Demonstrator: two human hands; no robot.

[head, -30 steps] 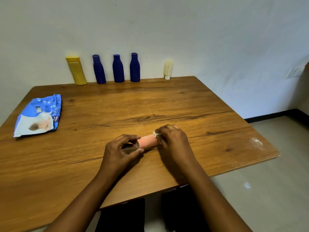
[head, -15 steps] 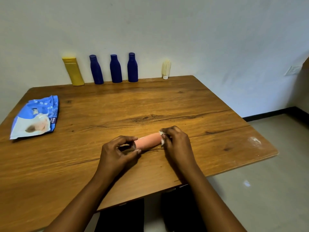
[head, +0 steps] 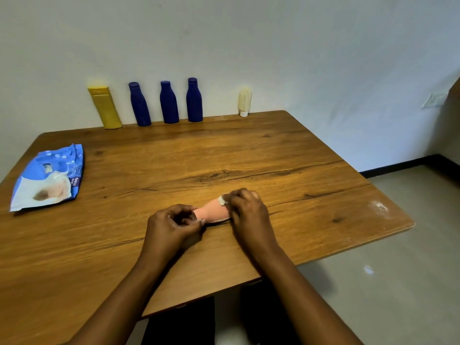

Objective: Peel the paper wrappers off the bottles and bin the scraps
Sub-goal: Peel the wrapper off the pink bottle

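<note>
Blue-and-white plastic pouch (head: 48,176), lettering unreadable; pink plastic bottle (head: 212,212) lying on wooden surface (head: 273,155), left grip (head: 174,226) closed around its cap end, right grip (head: 249,212) pinching white paper scrap (head: 222,200) at its base.

Both hands hide the pink bottle (head: 213,212) ends.

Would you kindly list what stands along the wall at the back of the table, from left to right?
Yellow bottle → first blue bottle → second blue bottle → third blue bottle → small cream bottle.
</note>
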